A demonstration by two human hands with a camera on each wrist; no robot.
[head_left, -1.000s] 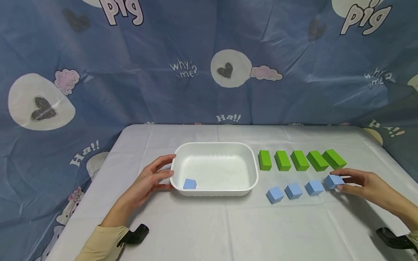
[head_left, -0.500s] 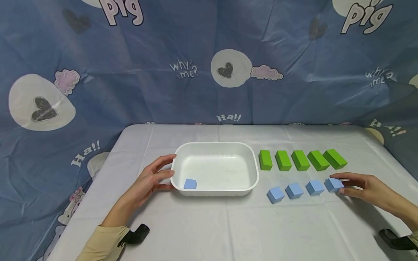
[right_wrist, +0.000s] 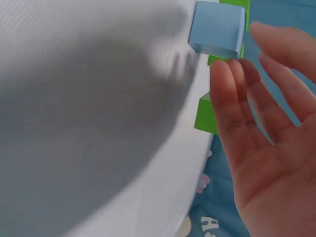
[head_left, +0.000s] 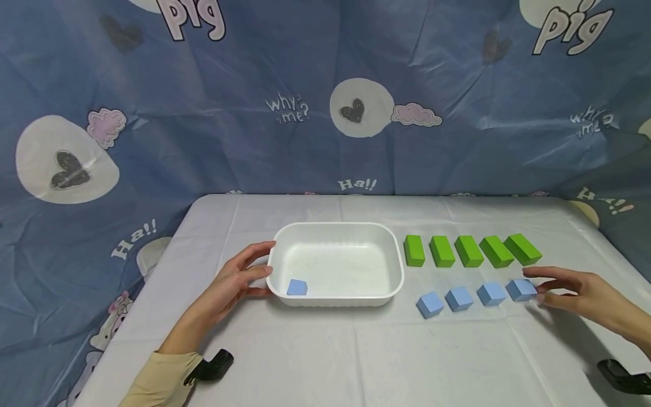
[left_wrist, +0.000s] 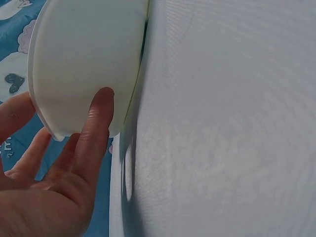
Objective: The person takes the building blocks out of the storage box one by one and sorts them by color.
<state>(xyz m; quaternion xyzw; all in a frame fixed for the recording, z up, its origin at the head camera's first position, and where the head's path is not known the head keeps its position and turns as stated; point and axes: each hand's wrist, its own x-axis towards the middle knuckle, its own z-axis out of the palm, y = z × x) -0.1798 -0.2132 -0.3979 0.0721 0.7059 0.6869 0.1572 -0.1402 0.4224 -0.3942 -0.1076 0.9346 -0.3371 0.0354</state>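
Observation:
My left hand (head_left: 236, 277) rests against the left end of a white plastic tray (head_left: 338, 301). In the left wrist view, a finger lies along the tray's outer wall (left_wrist: 89, 54) and another meets its rim. One blue cube (head_left: 297, 287) sits inside the tray, near the front left corner. My right hand (head_left: 580, 289), fingers spread and holding nothing, is just right of the rightmost blue cube (head_left: 521, 290). In the right wrist view, a small gap shows between the fingertips and that cube (right_wrist: 217, 28).
Three more blue cubes (head_left: 491, 294) continue the front row to the left. Behind them stands a row of several green blocks (head_left: 469, 251). A white cloth (head_left: 305, 356) covers the table, and a blue printed curtain (head_left: 244, 152) hangs at its back edge.
My right hand has let go of the rightmost blue cube, set down at the row's end, and drawn back slightly to the right. The left hand and tray stay put.

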